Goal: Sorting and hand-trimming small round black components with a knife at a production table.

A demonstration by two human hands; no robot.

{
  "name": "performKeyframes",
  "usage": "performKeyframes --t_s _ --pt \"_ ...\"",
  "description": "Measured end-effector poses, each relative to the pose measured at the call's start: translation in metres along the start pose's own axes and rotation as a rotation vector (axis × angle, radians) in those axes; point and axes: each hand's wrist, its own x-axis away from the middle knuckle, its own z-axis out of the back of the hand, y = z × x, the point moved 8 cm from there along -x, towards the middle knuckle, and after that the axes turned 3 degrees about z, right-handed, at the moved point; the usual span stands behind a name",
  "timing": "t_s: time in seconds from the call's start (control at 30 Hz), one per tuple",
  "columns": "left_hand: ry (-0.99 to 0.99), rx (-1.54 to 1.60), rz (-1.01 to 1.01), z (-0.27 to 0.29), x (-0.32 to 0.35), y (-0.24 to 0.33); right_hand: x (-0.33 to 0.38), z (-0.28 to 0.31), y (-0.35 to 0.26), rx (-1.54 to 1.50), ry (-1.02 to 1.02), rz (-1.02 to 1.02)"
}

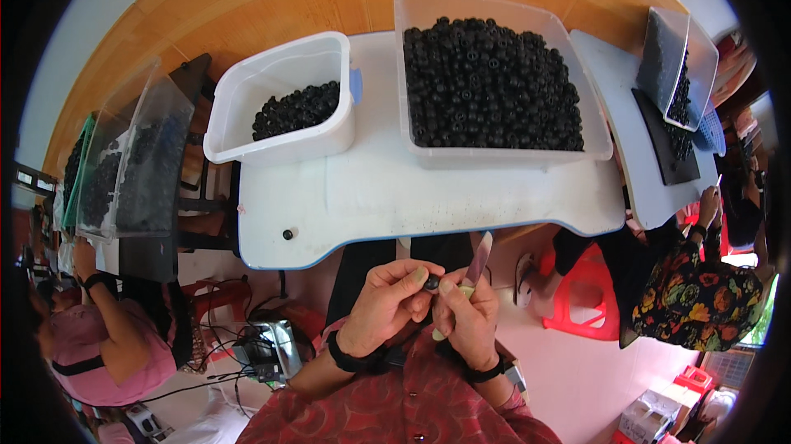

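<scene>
Between the thumb and fingers of my left hand (387, 300) is a small round black part (432, 282), held just off the table's near edge. My right hand (470, 312) grips a knife (479, 256) with a pale green handle; its blade points up and away from me. My right thumb lies close to the black part, and I cannot tell whether it touches it. One loose black part (287, 235) lies on the white table (362, 205) near its left front corner.
A large clear bin (511, 154) heaped with black parts stands on the table's right. To its left is a smaller white tub (284, 150), partly filled. People (700, 287) sit at tables on both sides, with more bins. A red stool (583, 292) and tangled cables (235, 345) are on the floor.
</scene>
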Motion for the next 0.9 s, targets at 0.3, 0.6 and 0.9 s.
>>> performKeyframes --t_s 0.3,0.6,0.9 --pt "0.363 -0.402 -0.587 0.014 0.000 0.117 -0.003 0.002 0.001 0.098 0.050 0.047" --pt "0.644 -0.547 -1.113 0.015 -0.011 0.218 -0.003 0.003 0.003 0.084 0.054 0.020" --pt "0.499 -1.722 -1.311 -0.115 -0.050 0.161 -0.003 0.003 0.009 0.145 0.078 0.009"
